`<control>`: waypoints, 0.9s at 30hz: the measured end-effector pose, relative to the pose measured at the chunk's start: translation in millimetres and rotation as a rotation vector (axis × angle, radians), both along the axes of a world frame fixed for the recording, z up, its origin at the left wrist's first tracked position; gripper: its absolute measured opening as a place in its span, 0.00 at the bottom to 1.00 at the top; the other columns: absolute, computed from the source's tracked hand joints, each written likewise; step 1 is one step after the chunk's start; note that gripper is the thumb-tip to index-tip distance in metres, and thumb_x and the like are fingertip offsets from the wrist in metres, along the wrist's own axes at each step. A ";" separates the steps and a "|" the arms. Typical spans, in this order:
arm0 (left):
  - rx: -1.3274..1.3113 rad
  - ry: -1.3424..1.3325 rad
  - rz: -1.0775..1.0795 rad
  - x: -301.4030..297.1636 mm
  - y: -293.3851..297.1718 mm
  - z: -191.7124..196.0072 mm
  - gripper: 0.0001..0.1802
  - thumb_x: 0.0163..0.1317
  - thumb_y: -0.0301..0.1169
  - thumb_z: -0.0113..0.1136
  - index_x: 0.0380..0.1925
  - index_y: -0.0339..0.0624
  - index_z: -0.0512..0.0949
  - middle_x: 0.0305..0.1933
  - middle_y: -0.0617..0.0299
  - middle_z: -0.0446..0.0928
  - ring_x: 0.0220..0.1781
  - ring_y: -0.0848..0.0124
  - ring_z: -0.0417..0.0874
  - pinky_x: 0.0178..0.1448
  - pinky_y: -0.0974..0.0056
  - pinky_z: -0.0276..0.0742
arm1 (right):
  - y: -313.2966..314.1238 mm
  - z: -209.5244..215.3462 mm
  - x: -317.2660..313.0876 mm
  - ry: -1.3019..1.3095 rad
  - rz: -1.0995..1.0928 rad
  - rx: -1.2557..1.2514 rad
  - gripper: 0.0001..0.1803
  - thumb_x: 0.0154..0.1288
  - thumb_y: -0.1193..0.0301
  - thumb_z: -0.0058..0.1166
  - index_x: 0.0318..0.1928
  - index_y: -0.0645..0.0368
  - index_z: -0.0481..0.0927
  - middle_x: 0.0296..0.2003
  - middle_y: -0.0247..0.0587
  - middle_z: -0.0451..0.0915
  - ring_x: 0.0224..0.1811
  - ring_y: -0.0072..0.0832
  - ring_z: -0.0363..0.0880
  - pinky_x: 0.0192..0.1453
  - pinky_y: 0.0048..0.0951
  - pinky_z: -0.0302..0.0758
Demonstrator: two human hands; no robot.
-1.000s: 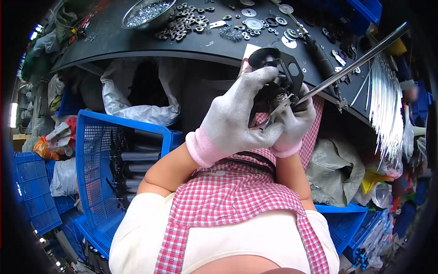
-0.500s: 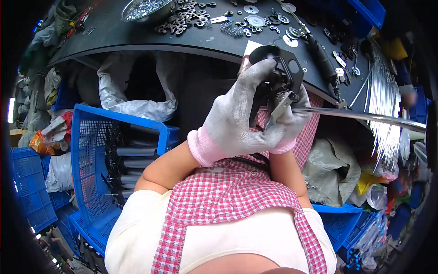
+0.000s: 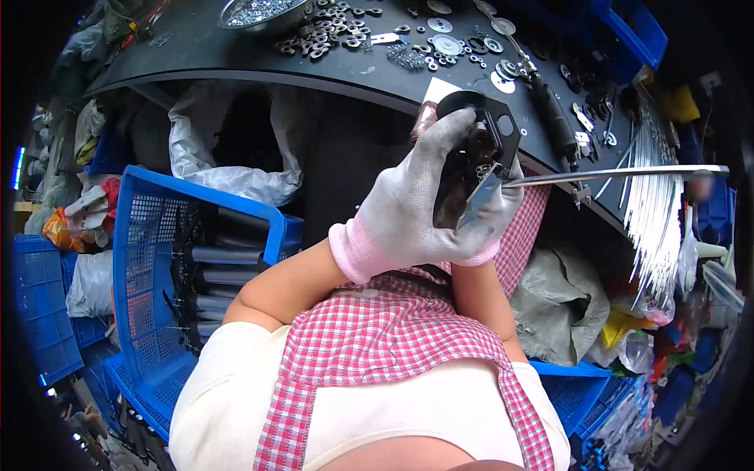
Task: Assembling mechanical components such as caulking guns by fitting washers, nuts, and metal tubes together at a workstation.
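Note:
My left hand, in a grey glove with a pink cuff, grips a black metal bracket part held up in front of my chest. My right hand, also gloved, is mostly hidden behind the left one and holds a long thin metal rod. The rod points right and its near end touches the black part. Both hands sit just below the edge of the dark workbench.
Washers and nuts lie scattered on the bench beside a metal bowl. A bundle of thin metal rods hangs at the right. A blue crate with metal tubes stands at my left, with bags and more blue crates around.
The rod swung down from pointing up-right to nearly level. My hands stayed together on the black part, and the view shifted slightly.

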State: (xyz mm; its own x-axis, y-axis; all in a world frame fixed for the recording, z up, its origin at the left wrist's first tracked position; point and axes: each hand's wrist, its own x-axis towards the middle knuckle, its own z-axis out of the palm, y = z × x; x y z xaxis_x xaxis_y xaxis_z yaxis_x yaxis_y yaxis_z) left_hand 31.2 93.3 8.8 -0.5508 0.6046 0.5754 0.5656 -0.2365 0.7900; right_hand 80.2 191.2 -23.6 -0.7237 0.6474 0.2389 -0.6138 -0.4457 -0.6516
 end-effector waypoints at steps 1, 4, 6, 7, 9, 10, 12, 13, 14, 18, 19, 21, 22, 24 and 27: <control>0.002 0.000 0.003 -0.3 0.4 0.1 0.49 0.44 0.27 0.70 0.66 0.32 0.53 0.58 0.47 0.72 0.57 0.62 0.78 0.59 0.65 0.75 | -0.3 -0.6 -0.9 0.017 -0.016 -0.010 0.16 0.63 0.74 0.57 0.51 0.67 0.76 0.43 0.41 0.81 0.43 0.24 0.81 0.49 0.25 0.78; 0.019 0.099 0.049 -3.9 1.1 0.5 0.49 0.43 0.27 0.70 0.66 0.34 0.55 0.56 0.48 0.73 0.57 0.63 0.79 0.58 0.65 0.76 | 5.0 -6.3 1.4 0.024 0.008 -0.004 0.16 0.62 0.74 0.58 0.50 0.66 0.76 0.43 0.40 0.81 0.43 0.23 0.80 0.49 0.25 0.78; -0.005 0.131 0.057 -6.2 -0.1 1.9 0.47 0.46 0.36 0.72 0.65 0.35 0.57 0.51 0.42 0.74 0.50 0.54 0.83 0.54 0.61 0.79 | 6.6 -7.8 1.6 0.015 0.047 0.010 0.16 0.62 0.74 0.58 0.49 0.66 0.77 0.43 0.40 0.81 0.43 0.23 0.80 0.49 0.25 0.78; -0.006 0.131 0.056 -6.6 -0.2 1.0 0.47 0.46 0.36 0.72 0.65 0.35 0.57 0.51 0.42 0.74 0.50 0.54 0.83 0.54 0.61 0.79 | 6.4 -8.0 0.2 -0.014 0.035 -0.031 0.15 0.61 0.76 0.58 0.48 0.66 0.77 0.43 0.40 0.82 0.42 0.22 0.80 0.48 0.24 0.78; -0.007 0.088 0.038 -7.0 -0.8 -1.6 0.46 0.41 0.26 0.70 0.64 0.35 0.60 0.54 0.50 0.75 0.52 0.65 0.81 0.55 0.65 0.77 | 6.6 -6.6 0.4 -0.044 0.024 -0.073 0.14 0.61 0.77 0.58 0.47 0.66 0.77 0.42 0.40 0.82 0.41 0.21 0.81 0.47 0.22 0.78; -0.009 0.087 0.039 -7.8 -2.3 -1.2 0.46 0.41 0.26 0.70 0.64 0.35 0.60 0.54 0.50 0.75 0.52 0.65 0.81 0.55 0.65 0.77 | 8.0 -2.7 2.1 -0.062 0.003 0.002 0.13 0.61 0.78 0.58 0.47 0.66 0.78 0.41 0.39 0.82 0.40 0.21 0.81 0.46 0.22 0.78; -0.074 0.120 0.044 -10.0 -5.9 0.9 0.45 0.41 0.24 0.68 0.63 0.36 0.61 0.53 0.51 0.75 0.51 0.65 0.82 0.54 0.65 0.77 | 11.9 3.5 4.1 -0.081 -0.021 0.076 0.13 0.60 0.80 0.57 0.47 0.66 0.78 0.40 0.39 0.83 0.39 0.21 0.81 0.45 0.21 0.78; -0.075 0.119 0.042 -11.1 -6.6 1.4 0.45 0.41 0.24 0.68 0.63 0.36 0.61 0.53 0.51 0.75 0.51 0.65 0.82 0.54 0.65 0.77 | 14.6 6.0 4.0 -0.092 -0.020 0.129 0.13 0.60 0.81 0.57 0.47 0.66 0.78 0.39 0.38 0.83 0.38 0.21 0.81 0.43 0.21 0.78; -0.063 0.125 0.014 -12.4 -7.0 1.7 0.45 0.41 0.24 0.68 0.63 0.36 0.61 0.53 0.51 0.76 0.51 0.65 0.82 0.54 0.65 0.77 | 17.8 8.1 4.8 -0.103 -0.020 0.183 0.13 0.60 0.82 0.56 0.47 0.66 0.78 0.39 0.38 0.83 0.37 0.20 0.81 0.42 0.20 0.78; -0.068 0.123 -0.028 -12.0 -6.8 4.5 0.45 0.40 0.24 0.68 0.63 0.36 0.60 0.52 0.51 0.76 0.51 0.64 0.82 0.55 0.64 0.77 | 19.7 9.0 6.8 -0.125 -0.020 0.213 0.14 0.60 0.82 0.56 0.48 0.67 0.78 0.40 0.38 0.82 0.38 0.19 0.81 0.42 0.20 0.78; -0.069 0.123 -0.028 -12.1 -6.7 4.3 0.45 0.40 0.24 0.68 0.63 0.36 0.60 0.52 0.51 0.76 0.51 0.64 0.82 0.55 0.64 0.77 | 19.5 8.8 7.4 -0.125 -0.021 0.212 0.14 0.60 0.82 0.56 0.48 0.67 0.78 0.40 0.38 0.82 0.38 0.19 0.81 0.42 0.20 0.78; -0.088 0.144 -0.020 -12.6 -6.8 2.8 0.47 0.44 0.34 0.71 0.63 0.35 0.58 0.50 0.43 0.76 0.50 0.52 0.83 0.58 0.59 0.78 | 18.6 7.6 8.9 -0.154 0.010 0.167 0.15 0.60 0.82 0.56 0.48 0.67 0.77 0.40 0.38 0.82 0.37 0.19 0.80 0.41 0.19 0.78; -0.089 0.144 -0.019 -13.0 -6.9 2.4 0.47 0.44 0.34 0.71 0.63 0.35 0.58 0.50 0.43 0.76 0.50 0.52 0.83 0.58 0.59 0.78 | 18.0 7.5 9.3 -0.154 0.010 0.167 0.15 0.60 0.82 0.56 0.48 0.67 0.77 0.40 0.38 0.82 0.37 0.19 0.80 0.41 0.19 0.78; -0.079 0.142 -0.034 -12.8 -7.0 2.0 0.47 0.45 0.35 0.71 0.63 0.35 0.57 0.50 0.43 0.75 0.50 0.52 0.83 0.57 0.59 0.78 | 16.7 8.1 10.3 -0.108 0.068 0.098 0.16 0.60 0.83 0.56 0.49 0.66 0.77 0.39 0.37 0.82 0.37 0.19 0.80 0.39 0.19 0.78; -0.077 0.110 -0.027 -12.7 -6.1 2.8 0.49 0.39 0.26 0.69 0.65 0.36 0.58 0.54 0.50 0.75 0.53 0.62 0.81 0.57 0.64 0.77 | 13.2 4.9 6.6 -0.121 0.046 -0.018 0.17 0.58 0.84 0.55 0.50 0.65 0.77 0.39 0.38 0.82 0.36 0.20 0.81 0.39 0.20 0.79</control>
State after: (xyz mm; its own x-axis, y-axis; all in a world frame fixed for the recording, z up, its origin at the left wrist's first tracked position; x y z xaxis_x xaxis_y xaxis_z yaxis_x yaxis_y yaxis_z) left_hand 18.6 87.2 11.6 -0.4699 0.6630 0.5827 0.6440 -0.1940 0.7400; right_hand 86.8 204.4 -18.7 -0.7756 0.6163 0.1363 -0.5097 -0.4842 -0.7112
